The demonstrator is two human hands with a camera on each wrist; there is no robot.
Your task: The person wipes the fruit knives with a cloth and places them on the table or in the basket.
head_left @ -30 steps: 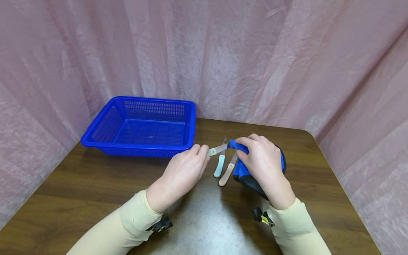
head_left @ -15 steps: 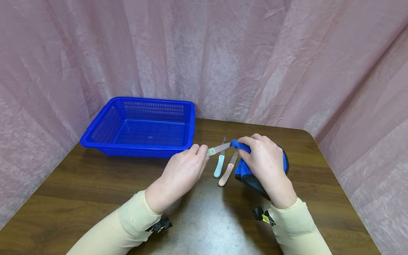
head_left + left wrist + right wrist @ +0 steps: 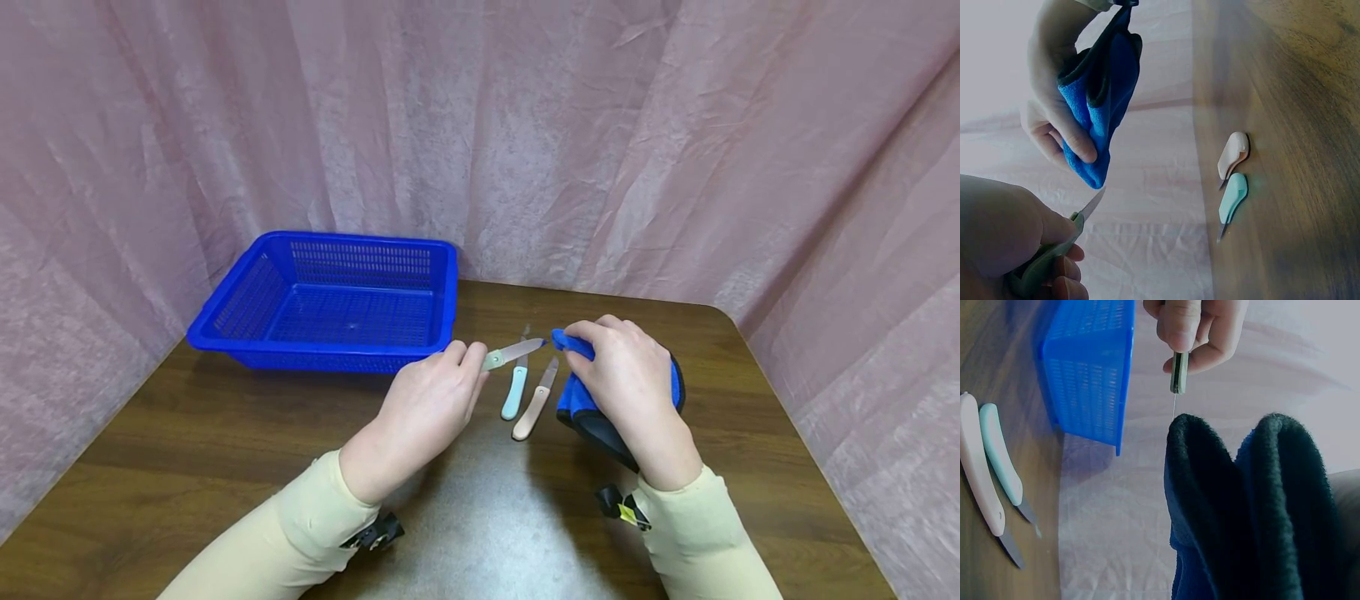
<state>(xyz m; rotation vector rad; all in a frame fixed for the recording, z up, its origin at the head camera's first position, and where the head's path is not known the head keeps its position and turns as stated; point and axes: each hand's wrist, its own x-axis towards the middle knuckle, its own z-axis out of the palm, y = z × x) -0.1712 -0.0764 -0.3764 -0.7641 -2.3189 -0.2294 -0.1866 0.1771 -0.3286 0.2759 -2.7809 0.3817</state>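
Observation:
My left hand (image 3: 431, 404) grips the pale green handle of a folding knife (image 3: 513, 352), its blade unfolded and pointing right. Folded blue cloth with black edging (image 3: 585, 400) is in my right hand (image 3: 626, 379), pinched between thumb and fingers. In the left wrist view the blade tip (image 3: 1099, 199) lies right below the cloth's folded end (image 3: 1094, 175). Two more unfolded knives lie on the table between the hands: one with a mint handle (image 3: 514, 392), one with a pale pink handle (image 3: 530, 414). My left fingers hide part of the green handle.
A blue plastic basket (image 3: 322, 344) with slotted walls stands at the back left of the wooden table (image 3: 225, 442). Pink curtains (image 3: 525, 142) hang behind and on the right. The table's rounded corner is at the back right.
My right hand has drawn the cloth slightly right, off the blade, so the tip of the green-handled knife now shows. The left hand has shifted slightly left. The other knives lie still.

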